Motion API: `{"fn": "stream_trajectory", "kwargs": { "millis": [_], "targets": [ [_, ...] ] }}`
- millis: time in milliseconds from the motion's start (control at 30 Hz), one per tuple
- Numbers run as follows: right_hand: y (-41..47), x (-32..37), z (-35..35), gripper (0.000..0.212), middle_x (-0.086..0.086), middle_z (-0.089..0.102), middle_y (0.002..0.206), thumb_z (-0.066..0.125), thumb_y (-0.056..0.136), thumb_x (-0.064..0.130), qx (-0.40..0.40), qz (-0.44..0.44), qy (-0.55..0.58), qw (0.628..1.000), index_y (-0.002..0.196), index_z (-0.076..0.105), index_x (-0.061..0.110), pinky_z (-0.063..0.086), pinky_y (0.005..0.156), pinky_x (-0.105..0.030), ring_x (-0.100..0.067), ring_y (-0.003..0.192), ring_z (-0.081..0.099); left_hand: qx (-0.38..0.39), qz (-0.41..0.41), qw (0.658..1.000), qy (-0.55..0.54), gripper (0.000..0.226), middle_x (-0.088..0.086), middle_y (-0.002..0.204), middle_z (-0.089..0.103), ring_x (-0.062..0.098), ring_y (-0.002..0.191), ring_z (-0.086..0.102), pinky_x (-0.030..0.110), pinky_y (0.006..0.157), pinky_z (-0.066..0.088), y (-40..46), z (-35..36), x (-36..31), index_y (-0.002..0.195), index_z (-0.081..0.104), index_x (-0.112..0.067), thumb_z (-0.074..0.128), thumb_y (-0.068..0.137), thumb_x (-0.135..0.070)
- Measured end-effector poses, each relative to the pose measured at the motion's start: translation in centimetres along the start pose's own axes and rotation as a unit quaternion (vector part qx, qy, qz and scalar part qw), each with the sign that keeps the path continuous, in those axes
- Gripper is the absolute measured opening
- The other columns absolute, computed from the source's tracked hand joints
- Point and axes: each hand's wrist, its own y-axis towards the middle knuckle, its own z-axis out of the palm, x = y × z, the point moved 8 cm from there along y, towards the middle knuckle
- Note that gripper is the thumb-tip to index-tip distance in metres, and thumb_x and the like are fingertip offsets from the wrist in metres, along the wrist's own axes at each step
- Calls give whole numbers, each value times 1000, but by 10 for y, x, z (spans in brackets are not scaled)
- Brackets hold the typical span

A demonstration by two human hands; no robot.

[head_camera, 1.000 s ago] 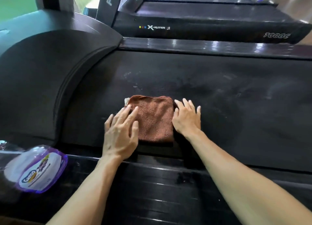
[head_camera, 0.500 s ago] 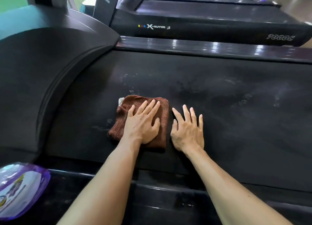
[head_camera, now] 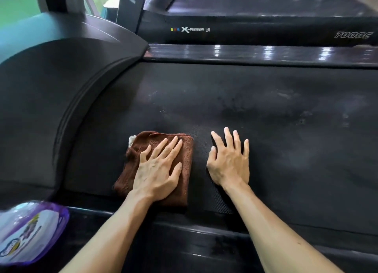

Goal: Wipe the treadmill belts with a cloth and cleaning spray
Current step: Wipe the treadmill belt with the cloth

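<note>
A folded brown cloth lies on the black treadmill belt, near its front edge. My left hand presses flat on the cloth with straight fingers. My right hand rests flat on the bare belt just right of the cloth, fingers spread, a narrow gap between it and the cloth. A purple cleaning spray bottle with a white label lies at the bottom left on the near side rail. The belt shows pale smears toward the right.
The treadmill's dark motor cover curves up on the left. A glossy side rail runs along the belt's far edge. Beyond it stands a second treadmill marked X-Runner 7000C. The near side rail passes under my forearms.
My left hand slid from the cloth's left edge onto its top and pushed it slightly left. My right hand left the cloth's right edge and now lies on bare belt.
</note>
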Motion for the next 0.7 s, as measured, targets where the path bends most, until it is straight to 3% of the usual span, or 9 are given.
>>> {"fn": "stream_trajectory", "kwargs": {
  "millis": [233, 367, 467, 700],
  "targets": [
    [2, -2, 0, 60, -3, 22, 171, 24, 101, 46, -14, 4, 15, 1000, 159, 34, 39, 4, 129, -53, -26, 159, 11, 10, 23, 999, -23, 76, -24, 168, 6, 1, 155, 2, 42, 127, 2, 71, -4, 9, 162, 16, -41, 14, 88, -62],
    [2, -1, -1, 60, -4, 24, 171, 24, 100, 47, -19, -1, 17, 1000, 158, 36, 39, 6, 128, -54, -26, 159, 13, -2, -75, 997, -12, 75, -21, 169, 5, 0, 155, -1, 40, 127, 0, 53, -9, 62, 162, 14, -40, 16, 90, -61],
    [1, 0, 0, 58, -4, 25, 170, 26, 102, 46, -15, 1, 12, 1000, 158, 36, 38, 6, 128, -54, -27, 159, 14, -9, -140, 990, -9, 75, -18, 170, 5, 3, 156, 0, 42, 126, -1, 12, -10, 63, 163, 13, -38, 16, 90, -60],
    [1, 1, -4, 54, -4, 20, 172, 31, 106, 43, -8, 5, 10, 1000, 160, 33, 37, 3, 128, -54, -26, 159, 9, 0, -53, 998, -15, 75, -20, 169, -1, 2, 155, -7, 44, 126, -3, 20, 2, -8, 163, 4, -39, 10, 90, -59]
  ]
}}
